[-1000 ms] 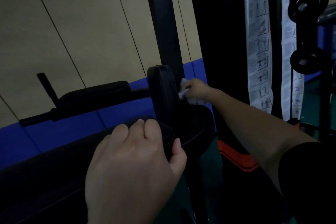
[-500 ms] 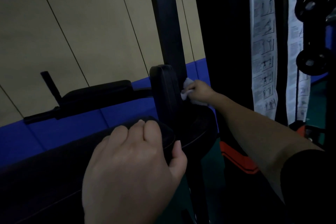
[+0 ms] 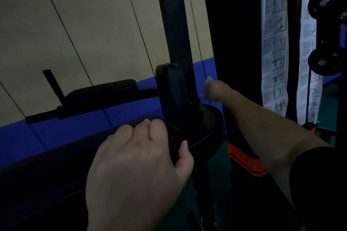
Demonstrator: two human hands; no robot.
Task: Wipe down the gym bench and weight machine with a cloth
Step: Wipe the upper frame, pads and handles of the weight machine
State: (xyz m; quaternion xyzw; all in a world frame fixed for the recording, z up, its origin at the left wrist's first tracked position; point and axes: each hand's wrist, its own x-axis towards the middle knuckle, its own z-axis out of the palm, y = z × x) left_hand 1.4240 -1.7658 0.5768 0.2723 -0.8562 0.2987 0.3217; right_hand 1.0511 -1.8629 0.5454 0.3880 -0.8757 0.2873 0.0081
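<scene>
In a dim gym, the left hand grips the black bench pad's near end while the right hand, farther right, holds a white cloth beside the weight machine upright and its instruction sheets.

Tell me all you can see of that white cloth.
The cloth is small, white and crumpled, perhaps thin fabric or paper. Most of it is hidden in the right hand, which holds it bunched; only rumpled edges show above and below the fingers. It sits beside the black upright post, behind the upright pad and just above the round black seat. Whether it touches the post cannot be told in the dim light.
</scene>
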